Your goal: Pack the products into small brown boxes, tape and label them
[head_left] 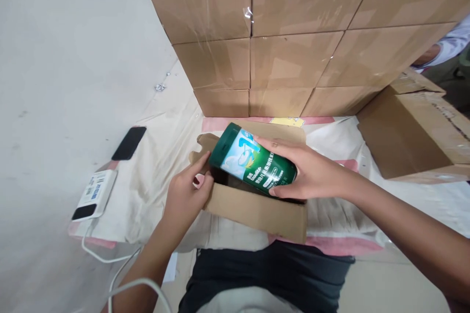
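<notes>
Stacked cartons [293,58] behind. Right hand [312,173] clasping green tin [253,161], tilted over open box [257,210]; left hand [185,195] pinching its side, steadying.

Taped cartons [286,24] are stacking up behind, a pale cloth [154,176] is covering the floor [55,58], and a phone [129,143] is lying beside a charger [94,194] on the left.

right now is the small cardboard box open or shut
Open: the box flaps stand spread, left hand gripping one; the right hand holds a green canister over the opening.
</notes>
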Action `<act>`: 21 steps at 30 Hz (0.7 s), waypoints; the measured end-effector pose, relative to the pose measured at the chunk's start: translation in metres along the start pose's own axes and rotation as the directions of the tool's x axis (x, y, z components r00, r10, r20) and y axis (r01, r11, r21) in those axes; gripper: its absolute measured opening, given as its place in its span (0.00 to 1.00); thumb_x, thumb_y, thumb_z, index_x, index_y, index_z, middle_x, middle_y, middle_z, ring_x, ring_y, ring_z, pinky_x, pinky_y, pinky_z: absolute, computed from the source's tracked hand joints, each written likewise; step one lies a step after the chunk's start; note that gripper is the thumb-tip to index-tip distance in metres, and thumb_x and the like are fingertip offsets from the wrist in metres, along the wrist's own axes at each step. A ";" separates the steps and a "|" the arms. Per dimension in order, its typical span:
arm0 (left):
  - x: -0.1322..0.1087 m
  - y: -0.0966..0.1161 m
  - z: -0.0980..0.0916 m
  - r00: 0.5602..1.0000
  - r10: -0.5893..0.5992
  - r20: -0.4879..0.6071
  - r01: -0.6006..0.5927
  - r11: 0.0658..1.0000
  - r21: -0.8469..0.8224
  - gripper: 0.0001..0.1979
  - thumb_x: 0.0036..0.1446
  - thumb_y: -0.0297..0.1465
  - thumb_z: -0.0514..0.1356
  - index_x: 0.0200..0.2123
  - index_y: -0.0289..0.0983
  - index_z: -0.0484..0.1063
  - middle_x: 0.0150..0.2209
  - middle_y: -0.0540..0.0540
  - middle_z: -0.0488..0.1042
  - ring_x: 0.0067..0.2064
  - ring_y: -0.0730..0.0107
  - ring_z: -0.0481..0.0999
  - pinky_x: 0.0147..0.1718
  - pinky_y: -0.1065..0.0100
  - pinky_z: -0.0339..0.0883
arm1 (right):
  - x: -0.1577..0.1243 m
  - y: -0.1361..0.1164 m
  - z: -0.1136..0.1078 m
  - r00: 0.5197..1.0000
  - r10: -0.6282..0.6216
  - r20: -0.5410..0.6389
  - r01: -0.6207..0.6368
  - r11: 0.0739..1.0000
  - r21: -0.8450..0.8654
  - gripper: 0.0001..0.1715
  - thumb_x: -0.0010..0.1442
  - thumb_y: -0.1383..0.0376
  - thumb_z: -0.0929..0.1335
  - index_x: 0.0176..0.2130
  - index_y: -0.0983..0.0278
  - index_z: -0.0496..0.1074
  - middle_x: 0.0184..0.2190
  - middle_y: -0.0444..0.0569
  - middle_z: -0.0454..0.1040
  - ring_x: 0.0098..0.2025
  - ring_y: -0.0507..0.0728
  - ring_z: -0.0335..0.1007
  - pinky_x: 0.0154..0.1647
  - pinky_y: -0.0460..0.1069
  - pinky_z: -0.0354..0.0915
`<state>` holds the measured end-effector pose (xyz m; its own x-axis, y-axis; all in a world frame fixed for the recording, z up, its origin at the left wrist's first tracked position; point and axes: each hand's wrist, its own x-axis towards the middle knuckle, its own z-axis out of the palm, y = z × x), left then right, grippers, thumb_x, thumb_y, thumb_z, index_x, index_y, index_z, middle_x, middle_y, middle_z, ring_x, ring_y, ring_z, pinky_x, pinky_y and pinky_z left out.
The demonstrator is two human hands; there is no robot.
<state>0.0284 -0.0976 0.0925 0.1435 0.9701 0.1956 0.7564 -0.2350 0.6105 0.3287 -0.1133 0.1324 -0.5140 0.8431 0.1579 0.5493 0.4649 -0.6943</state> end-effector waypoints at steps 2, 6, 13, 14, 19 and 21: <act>0.002 0.001 0.001 1.000 0.011 -0.010 -0.011 1.000 -0.015 0.26 0.59 0.35 0.58 0.61 0.40 0.76 0.33 0.49 0.82 0.29 0.67 0.75 0.33 0.66 0.71 | -0.002 0.002 0.001 1.000 0.014 0.026 -0.013 0.998 -0.069 0.58 0.54 0.59 0.78 0.74 0.45 0.53 0.72 0.46 0.62 0.70 0.73 0.62 0.67 0.68 0.65; 0.002 0.001 0.005 0.998 0.031 -0.049 -0.033 0.999 -0.035 0.25 0.59 0.34 0.58 0.59 0.39 0.78 0.31 0.48 0.81 0.27 0.68 0.73 0.31 0.67 0.70 | -0.003 0.004 0.007 0.994 0.059 0.091 -0.041 0.980 -0.195 0.46 0.56 0.59 0.76 0.70 0.48 0.64 0.69 0.51 0.64 0.65 0.72 0.68 0.60 0.65 0.71; 0.003 -0.002 0.009 0.998 0.025 -0.064 -0.027 0.999 -0.023 0.26 0.60 0.34 0.58 0.61 0.39 0.76 0.38 0.46 0.83 0.28 0.69 0.74 0.33 0.67 0.71 | 0.004 -0.002 0.012 0.989 0.057 0.135 -0.026 0.975 -0.222 0.35 0.61 0.59 0.72 0.64 0.54 0.64 0.64 0.54 0.66 0.60 0.68 0.70 0.53 0.60 0.72; 0.003 -0.002 0.009 0.997 0.025 -0.068 -0.026 1.000 -0.009 0.26 0.60 0.34 0.57 0.61 0.40 0.76 0.39 0.46 0.83 0.29 0.69 0.74 0.34 0.67 0.71 | 0.005 -0.003 0.013 0.990 0.061 0.127 -0.032 0.975 -0.218 0.30 0.63 0.59 0.71 0.63 0.56 0.64 0.62 0.54 0.67 0.58 0.66 0.71 0.51 0.59 0.72; 0.004 -0.003 0.008 0.994 0.036 -0.102 -0.032 0.999 0.034 0.25 0.61 0.34 0.56 0.60 0.40 0.77 0.43 0.45 0.84 0.29 0.68 0.75 0.36 0.66 0.71 | 0.014 -0.002 0.022 0.978 0.087 0.191 0.001 0.907 -0.422 0.10 0.69 0.68 0.63 0.50 0.63 0.67 0.53 0.58 0.73 0.49 0.65 0.71 0.45 0.59 0.69; 0.003 -0.003 0.007 0.995 0.035 -0.097 -0.030 0.998 0.049 0.25 0.61 0.34 0.56 0.60 0.40 0.77 0.42 0.45 0.84 0.29 0.68 0.75 0.36 0.66 0.71 | 0.016 0.001 0.024 0.976 0.061 0.211 0.049 0.877 -0.478 0.08 0.69 0.70 0.63 0.46 0.63 0.69 0.53 0.58 0.73 0.49 0.65 0.70 0.44 0.58 0.67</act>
<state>0.0311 -0.0937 0.0856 0.1071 0.9510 0.2900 0.7822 -0.2607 0.5659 0.3050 -0.1059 0.1172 -0.6069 0.7940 -0.0359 0.7718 0.5779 -0.2651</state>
